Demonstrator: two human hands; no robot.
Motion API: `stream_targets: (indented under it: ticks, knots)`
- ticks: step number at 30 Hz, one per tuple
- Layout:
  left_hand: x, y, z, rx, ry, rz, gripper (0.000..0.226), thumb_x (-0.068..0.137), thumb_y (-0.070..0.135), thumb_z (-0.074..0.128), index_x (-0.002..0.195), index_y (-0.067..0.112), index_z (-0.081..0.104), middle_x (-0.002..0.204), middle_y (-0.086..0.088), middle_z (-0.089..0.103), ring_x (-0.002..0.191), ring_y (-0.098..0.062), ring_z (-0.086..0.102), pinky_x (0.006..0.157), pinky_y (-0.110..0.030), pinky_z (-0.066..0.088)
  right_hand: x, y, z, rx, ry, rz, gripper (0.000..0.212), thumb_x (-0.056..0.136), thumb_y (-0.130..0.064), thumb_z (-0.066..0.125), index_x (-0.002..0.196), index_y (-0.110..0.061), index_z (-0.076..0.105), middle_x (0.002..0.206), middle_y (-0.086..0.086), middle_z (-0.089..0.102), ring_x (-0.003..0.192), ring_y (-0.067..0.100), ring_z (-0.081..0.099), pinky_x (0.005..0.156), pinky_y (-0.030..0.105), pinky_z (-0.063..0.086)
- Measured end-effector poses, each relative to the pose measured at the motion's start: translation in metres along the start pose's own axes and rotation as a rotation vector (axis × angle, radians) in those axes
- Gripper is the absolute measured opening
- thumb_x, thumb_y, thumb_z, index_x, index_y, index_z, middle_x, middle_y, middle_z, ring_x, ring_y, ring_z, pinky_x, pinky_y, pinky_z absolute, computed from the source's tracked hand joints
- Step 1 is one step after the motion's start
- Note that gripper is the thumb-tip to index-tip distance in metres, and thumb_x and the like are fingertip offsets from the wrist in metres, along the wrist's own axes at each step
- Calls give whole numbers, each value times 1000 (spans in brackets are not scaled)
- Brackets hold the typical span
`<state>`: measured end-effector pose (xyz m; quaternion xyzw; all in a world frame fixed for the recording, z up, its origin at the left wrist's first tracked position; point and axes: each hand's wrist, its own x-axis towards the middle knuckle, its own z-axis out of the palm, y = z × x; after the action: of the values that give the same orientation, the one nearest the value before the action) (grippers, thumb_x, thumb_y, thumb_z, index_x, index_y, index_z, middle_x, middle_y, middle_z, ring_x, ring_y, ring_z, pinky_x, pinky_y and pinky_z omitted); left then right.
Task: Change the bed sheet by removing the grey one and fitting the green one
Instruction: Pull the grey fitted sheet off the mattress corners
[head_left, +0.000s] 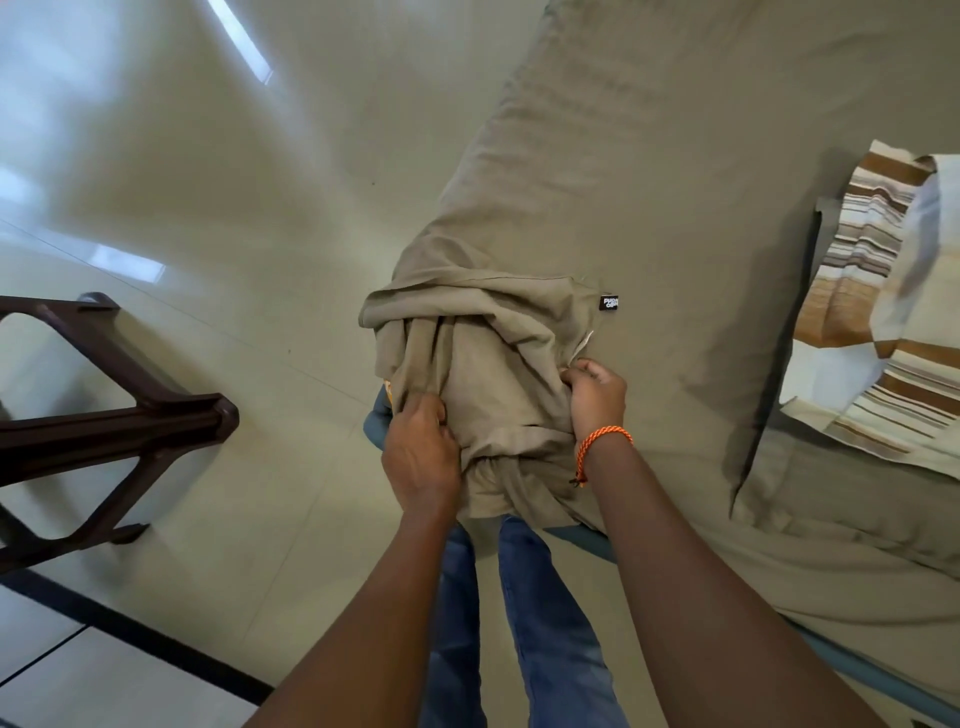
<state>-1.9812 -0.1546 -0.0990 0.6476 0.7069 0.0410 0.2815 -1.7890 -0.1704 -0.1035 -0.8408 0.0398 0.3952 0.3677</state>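
Brown chair (104, 405) left; striped pillow (872, 312) on green sheet (675, 182).

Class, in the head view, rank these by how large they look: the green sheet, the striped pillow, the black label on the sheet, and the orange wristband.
1. green sheet
2. striped pillow
3. orange wristband and black label look alike; unranked.

Soft, even daylight fills the room. The glossy floor (218, 171) shows streaky white glare at the upper left and looks smeared there. Wide-angle bending curves the edges. The pillow (878, 291) casts a soft shadow on the bed.
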Motion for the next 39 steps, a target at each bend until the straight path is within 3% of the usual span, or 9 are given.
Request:
stream_targets:
  ticks: [4, 8, 14, 18, 21, 24, 29, 35, 39]
  knots:
    - [-3, -32, -2, 183, -35, -127, 18, 89, -1, 53, 88, 16, 59, 93, -5, 63, 65, -21, 52, 57, -34, 39, -8, -6, -13, -67, 239, 45, 25, 89, -7, 56, 64, -10, 51, 62, 4, 49, 72, 30, 39, 61, 36, 34]
    - [1, -45, -15, 111, -85, -319, 23, 86, 1, 57, 105, 12, 61, 91, -9, 68, 80, -35, 65, 63, -37, 45, -23, -3, -15, -188, 343, 148, 14, 94, -9, 51, 98, -9, 65, 94, 10, 61, 90, 39, 59, 73, 36, 44]
    - [14, -17, -45, -78, -90, -295, 15, 88, 6, 54, 92, 18, 62, 90, -2, 64, 77, -23, 58, 61, -31, 39, -57, -19, 13, -354, 357, -195, 14, 89, -15, 59, 93, -24, 68, 108, 1, 60, 98, 28, 61, 86, 45, 51]
    - [23, -5, -79, -303, -333, -284, 21, 96, 14, 57, 102, 24, 75, 100, 4, 72, 90, -18, 65, 76, -34, 53, -87, -58, 19, -171, 185, -202, 13, 91, -12, 59, 88, -17, 71, 94, -1, 65, 78, 20, 60, 65, 27, 43]
    - [35, 14, -122, -496, -448, -369, 24, 96, 12, 58, 100, 26, 78, 103, -1, 77, 93, -23, 71, 86, -44, 61, -105, -92, 28, -64, -55, -225, 15, 90, -14, 61, 81, -22, 69, 80, -1, 71, 76, 21, 67, 70, 35, 54]
    - [36, 21, -168, -570, -388, -357, 26, 98, 9, 55, 109, 24, 73, 105, -4, 76, 92, -26, 73, 79, -41, 60, -135, -113, 40, -93, -224, -249, 18, 88, -14, 61, 78, -25, 70, 81, 3, 73, 75, 26, 70, 76, 42, 60]
    - [50, 23, -242, -718, -249, -379, 28, 104, 9, 50, 126, 22, 60, 108, -5, 73, 84, -23, 71, 71, -36, 58, -179, -157, 67, -113, -231, -315, 14, 90, -16, 62, 81, -19, 72, 82, 1, 72, 79, 23, 69, 78, 44, 60]
    - [111, -4, -329, -685, -256, -374, 27, 104, 10, 50, 124, 24, 61, 109, -3, 73, 90, -26, 73, 85, -49, 61, -233, -220, 144, -116, -277, -340, 20, 89, -10, 59, 78, -24, 70, 83, 1, 73, 72, 24, 70, 73, 40, 61]
    - [171, -26, -389, -616, -287, -329, 26, 100, 13, 51, 112, 31, 66, 105, 1, 75, 86, -23, 74, 80, -44, 60, -268, -266, 205, -38, -256, -323, 16, 91, -9, 59, 83, -16, 72, 87, 4, 72, 62, 17, 66, 68, 33, 56]
